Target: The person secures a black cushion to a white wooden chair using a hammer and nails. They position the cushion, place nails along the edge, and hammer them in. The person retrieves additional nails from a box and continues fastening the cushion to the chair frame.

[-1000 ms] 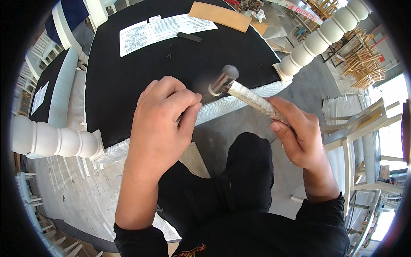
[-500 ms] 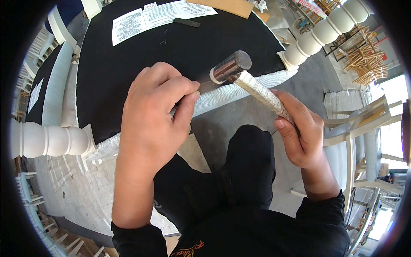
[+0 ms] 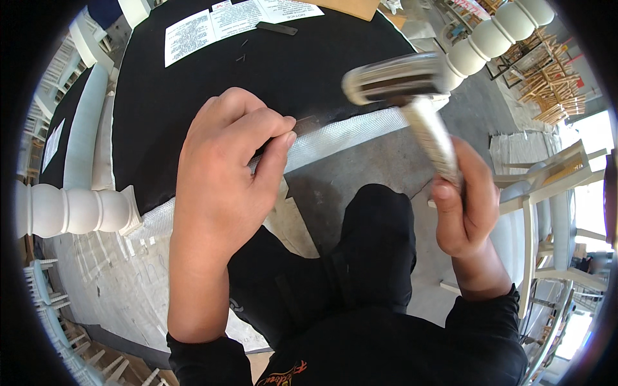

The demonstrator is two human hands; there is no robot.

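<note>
My right hand (image 3: 470, 199) grips a hammer (image 3: 421, 122) by its pale wrapped handle. The head, blurred by motion, is raised over the right part of the seat's near edge. My left hand (image 3: 228, 161) is pinched at that edge, thumb and forefinger together; a faint thin brownish piece shows just beyond the fingertips, too smeared to name. Beneath both lies an upturned upholstered seat (image 3: 174, 109) with a black cloth underside and a pale textured fabric border (image 3: 344, 134). White turned legs (image 3: 80, 209) stick out from its corners.
A printed white paper sheet (image 3: 188, 40) and a small dark flat strip (image 3: 277, 28) lie on the black cloth, with brown cardboard (image 3: 351, 8) at its far edge. Another upholstered piece (image 3: 84, 128) stands at left. Chair frames (image 3: 547, 183) crowd the right side.
The hammer has swung up and to the right, away from my left hand, its head now blurred. My left hand stays pinched in nearly the same place.
</note>
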